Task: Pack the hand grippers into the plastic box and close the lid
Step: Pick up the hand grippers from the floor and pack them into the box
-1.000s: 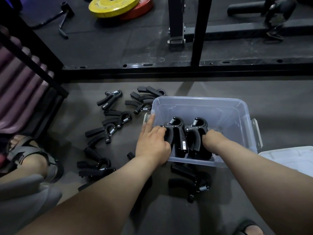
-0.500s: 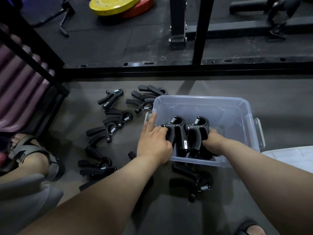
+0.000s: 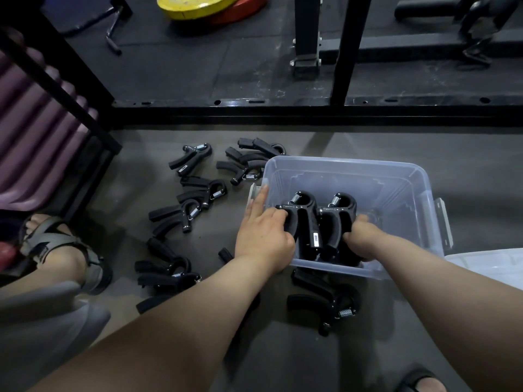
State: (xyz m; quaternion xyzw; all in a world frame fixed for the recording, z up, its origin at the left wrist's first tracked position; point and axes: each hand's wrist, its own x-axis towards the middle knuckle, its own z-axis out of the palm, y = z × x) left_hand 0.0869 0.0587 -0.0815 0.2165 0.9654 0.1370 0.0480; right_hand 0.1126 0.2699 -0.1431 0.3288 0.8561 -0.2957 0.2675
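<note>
A clear plastic box (image 3: pixel 396 176) sits open on the grey floor. Inside its near end stand two black hand grippers, heads up. My left hand (image 3: pixel 263 239) is closed on the left hand gripper (image 3: pixel 304 219), with its index finger stretched along the box's left rim. The right hand gripper (image 3: pixel 338 219) is held by my right hand (image 3: pixel 362 239), low inside the box. Several more hand grippers (image 3: pixel 192 205) lie scattered on the floor left of the box, and another loose gripper (image 3: pixel 325 298) rests just in front of it. The white lid (image 3: pixel 489 267) lies at the right edge.
A black rack frame (image 3: pixel 283 114) crosses the floor behind the box, with uprights and a yellow weight plate (image 3: pixel 195 5) beyond. A purple ribbed roll (image 3: pixel 31 114) sits at the left. My sandalled left foot (image 3: pixel 56 250) is at the left, my right foot (image 3: pixel 421 383) at the bottom.
Both hands have pushed the two grippers slightly lower and closer together inside the box. The view has shifted a little.
</note>
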